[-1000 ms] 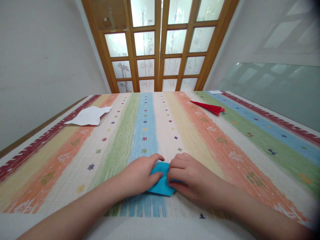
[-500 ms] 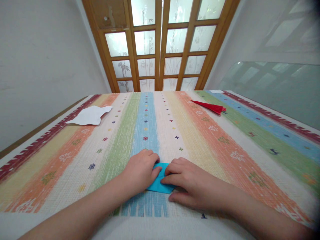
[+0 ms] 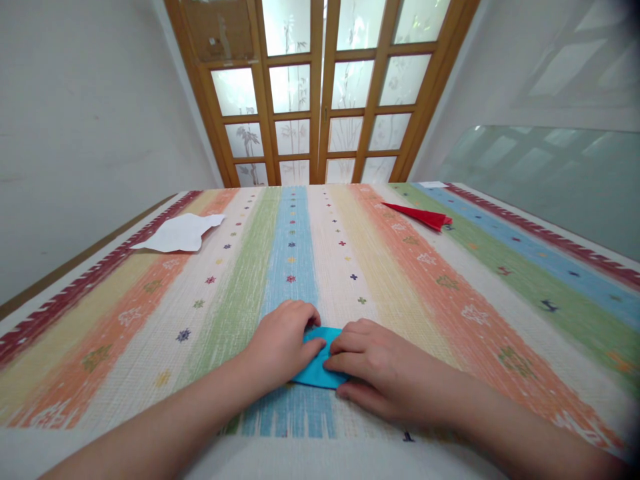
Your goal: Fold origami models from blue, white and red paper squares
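Note:
A small folded piece of blue paper (image 3: 316,372) lies flat on the striped tablecloth (image 3: 400,287) near the table's front edge. My left hand (image 3: 280,343) covers its left part, fingers curled onto the paper. My right hand (image 3: 373,367) presses on its right part with the fingertips, thumb along the near edge. The two hands almost meet over the middle, so most of the paper is hidden.
A white paper piece (image 3: 179,233) lies at the far left of the table. A red folded paper (image 3: 420,215) lies at the far right. Wooden glazed doors (image 3: 320,93) stand behind the table; a glass panel (image 3: 545,180) leans along the right wall.
Both hands have closed in over the blue paper and flattened it; less of it shows than a second ago. The white and red papers have not moved.

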Motion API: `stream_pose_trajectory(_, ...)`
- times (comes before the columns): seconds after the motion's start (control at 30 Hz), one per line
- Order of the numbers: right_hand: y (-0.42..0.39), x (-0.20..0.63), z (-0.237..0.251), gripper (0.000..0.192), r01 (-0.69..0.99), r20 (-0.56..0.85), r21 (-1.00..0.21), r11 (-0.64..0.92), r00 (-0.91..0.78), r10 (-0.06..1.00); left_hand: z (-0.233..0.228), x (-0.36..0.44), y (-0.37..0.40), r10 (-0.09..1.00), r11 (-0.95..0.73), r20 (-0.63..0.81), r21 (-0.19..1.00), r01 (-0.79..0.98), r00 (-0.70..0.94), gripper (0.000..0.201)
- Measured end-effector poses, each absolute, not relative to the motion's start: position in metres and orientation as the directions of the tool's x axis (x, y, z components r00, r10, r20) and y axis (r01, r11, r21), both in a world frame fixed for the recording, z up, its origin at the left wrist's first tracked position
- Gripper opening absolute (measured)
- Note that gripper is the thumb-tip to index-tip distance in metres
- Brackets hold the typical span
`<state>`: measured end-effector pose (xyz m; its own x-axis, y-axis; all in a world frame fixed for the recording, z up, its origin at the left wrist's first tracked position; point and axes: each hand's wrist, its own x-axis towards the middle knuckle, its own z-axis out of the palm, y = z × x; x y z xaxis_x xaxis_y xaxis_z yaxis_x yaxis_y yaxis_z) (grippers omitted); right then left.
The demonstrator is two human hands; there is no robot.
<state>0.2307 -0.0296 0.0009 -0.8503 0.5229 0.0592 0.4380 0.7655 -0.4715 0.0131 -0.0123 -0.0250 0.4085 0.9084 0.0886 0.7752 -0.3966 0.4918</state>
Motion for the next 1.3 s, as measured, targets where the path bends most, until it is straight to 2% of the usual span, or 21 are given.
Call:
stream_pose_trajectory(0.13, -0.028, 0.231, 0.002, 0.018, 0.421, 0.087, -0.473, 0.774, -0.851, 0.517, -0.022, 0.016, -0.012, 0.896, -0.405, 0.067, 0.525, 0.748, 0.439, 0.006)
stream_pose_trajectory(0.27, -0.025, 0.231, -0.001, 0.018, 0.487, 0.098, -0.412, 0.770, -0.817, 0.569, -0.019, 0.015, -0.013, 0.854, -0.472, 0.074, 0.529, 0.706, 0.515, 0.009)
stream_pose_trajectory(0.47, -0.021, 0.230, -0.011, 0.012, 0.577, 0.114, -0.372, 0.727, -0.749, 0.653, -0.005, 0.010, -0.014, 0.757, -0.585, 0.010, 0.457, 0.670, 0.654, 0.016)
stream_pose_trajectory(0.6, -0.021, 0.228, -0.015, 0.012, 0.618, 0.143, -0.350, 0.704, -0.707, 0.692, 0.004, 0.010, -0.018, 0.750, -0.597, -0.007, 0.423, 0.682, 0.661, 0.022)
stream_pose_trajectory(0.9, -0.021, 0.227, -0.015, 0.007, 0.607, 0.156, -0.444, 0.658, -0.671, 0.725, -0.001, 0.010, -0.018, 0.727, -0.647, 0.004, 0.339, 0.684, 0.686, 0.012)
stream_pose_trajectory(1.0, -0.020, 0.228, -0.015, 0.008, 0.602, 0.154, -0.449, 0.660, -0.676, 0.721, 0.001, 0.012, -0.019, 0.687, -0.703, 0.018, 0.269, 0.658, 0.727, 0.011)
stream_pose_trajectory(1.2, -0.022, 0.226, -0.012, 0.013, 0.595, 0.164, -0.366, 0.716, -0.716, 0.679, 0.004, 0.020, -0.032, 0.628, -0.778, -0.049, -0.022, 0.628, 0.777, 0.014)
stream_pose_trajectory(1.3, -0.027, 0.224, -0.011, 0.015, 0.620, 0.153, -0.299, 0.726, -0.719, 0.677, 0.000, 0.022, -0.038, 0.634, -0.773, -0.090, -0.055, 0.632, 0.768, 0.012)
